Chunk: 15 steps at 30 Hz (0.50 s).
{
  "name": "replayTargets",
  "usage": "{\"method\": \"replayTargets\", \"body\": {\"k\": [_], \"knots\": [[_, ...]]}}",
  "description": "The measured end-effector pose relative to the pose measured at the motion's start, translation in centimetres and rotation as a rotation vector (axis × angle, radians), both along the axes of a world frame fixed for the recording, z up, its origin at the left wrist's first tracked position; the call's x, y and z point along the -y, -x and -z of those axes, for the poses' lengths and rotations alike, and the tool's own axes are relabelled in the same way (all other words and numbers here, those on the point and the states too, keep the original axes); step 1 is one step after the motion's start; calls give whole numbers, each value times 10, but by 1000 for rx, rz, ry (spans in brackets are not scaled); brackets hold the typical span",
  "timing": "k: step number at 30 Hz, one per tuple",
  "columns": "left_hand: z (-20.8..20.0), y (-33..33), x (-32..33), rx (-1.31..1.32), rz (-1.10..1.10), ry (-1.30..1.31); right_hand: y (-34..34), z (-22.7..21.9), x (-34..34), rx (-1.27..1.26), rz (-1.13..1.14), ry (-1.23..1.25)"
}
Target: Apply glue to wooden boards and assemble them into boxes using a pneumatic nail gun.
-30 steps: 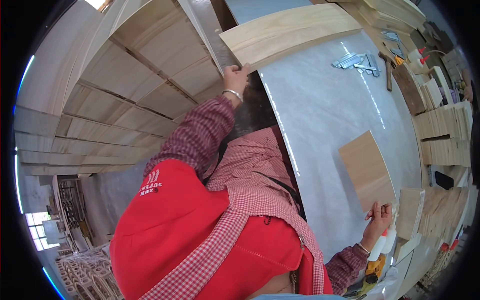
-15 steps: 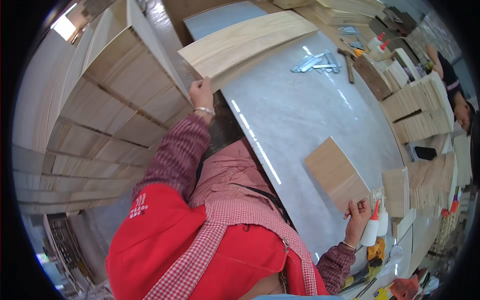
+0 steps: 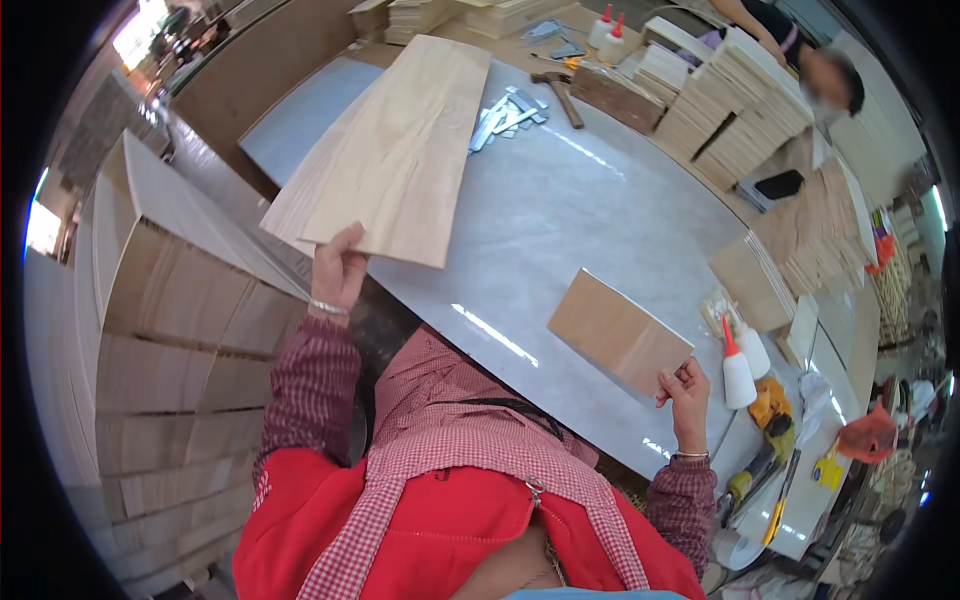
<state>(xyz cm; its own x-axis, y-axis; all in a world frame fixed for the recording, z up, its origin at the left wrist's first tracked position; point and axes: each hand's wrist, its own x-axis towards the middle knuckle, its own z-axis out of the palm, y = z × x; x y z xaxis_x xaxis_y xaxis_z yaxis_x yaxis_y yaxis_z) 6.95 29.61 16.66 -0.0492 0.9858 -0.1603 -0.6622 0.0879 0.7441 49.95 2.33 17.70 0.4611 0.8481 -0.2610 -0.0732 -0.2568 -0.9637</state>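
Note:
My left hand (image 3: 340, 268) pinches the near end of a long pale wooden board (image 3: 410, 150), which slants away from me over the table's left part. Under its left side another pale board (image 3: 300, 205) shows, mostly covered. A smaller rectangular wooden panel (image 3: 612, 335) is at the table's near right, its right corner gripped between the fingers and thumb of my right hand (image 3: 685, 392). Close to that hand stand white squeeze bottles, the nearer glue bottle (image 3: 738, 378) with a red nozzle.
Metal strips (image 3: 508, 118) lie in a pile beside a hammer (image 3: 560, 98). Stacks of wooden boards (image 3: 740, 100) line the far right edge, with a person (image 3: 785, 45) behind them. Tall stacked panels (image 3: 180, 350) stand at my left. A cordless tool (image 3: 765, 460) lies at the right.
The view has turned. My left hand has swung the long board round so its near end points toward me, uncovering part of the board beneath. My right hand keeps hold of the small panel.

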Motion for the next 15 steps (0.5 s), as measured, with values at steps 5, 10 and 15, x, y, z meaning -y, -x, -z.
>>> {"method": "replayTargets", "body": {"k": [5, 10, 15], "knots": [[-16, -27, 26, 122, 151, 30, 10, -1, 5, 5, 18, 11], [-11, -46, 36, 245, 322, 108, 14, 0, 20, 39, 5, 42], [-3, -77, 40, 211, 382, 174, 20, -3, 39, 50, 38, 63]]}}
